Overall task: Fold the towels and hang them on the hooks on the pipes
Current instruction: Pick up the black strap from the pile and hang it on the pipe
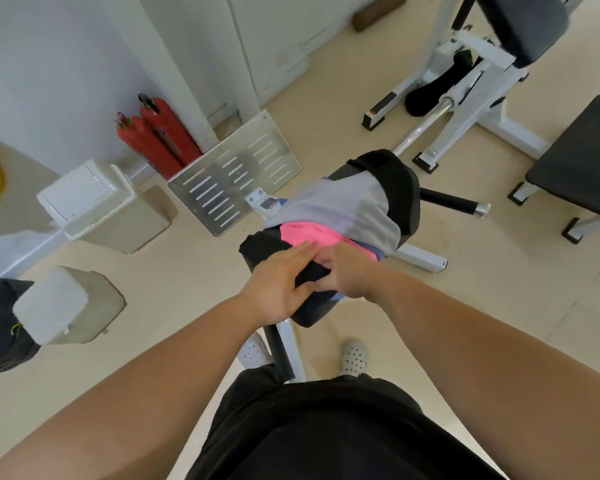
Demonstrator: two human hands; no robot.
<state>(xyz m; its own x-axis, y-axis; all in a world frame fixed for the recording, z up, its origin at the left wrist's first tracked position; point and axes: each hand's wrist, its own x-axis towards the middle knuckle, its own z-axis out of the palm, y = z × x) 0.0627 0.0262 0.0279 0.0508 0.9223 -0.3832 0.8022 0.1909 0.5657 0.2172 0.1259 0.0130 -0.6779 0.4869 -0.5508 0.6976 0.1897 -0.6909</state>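
Note:
Several towels lie piled on a padded black bench seat (407, 192) in front of me. A grey towel (347, 206) is on top at the far side, a pink towel (310, 235) lies under it, and a black towel (260, 249) sits at the near end. A blue edge shows beneath the pink one. My left hand (279, 284) lies flat on the black towel with straight fingers. My right hand (343, 271) has its fingers curled round a fold of the black towel. No hooks or pipes are in view.
Two red fire extinguishers (156, 136) lean at the wall beside a slotted metal plate (232, 178). A white bin (97, 206) and a second bin (66, 306) stand on the left. White gym machine frames (465, 98) and a black bench (582, 157) stand to the right.

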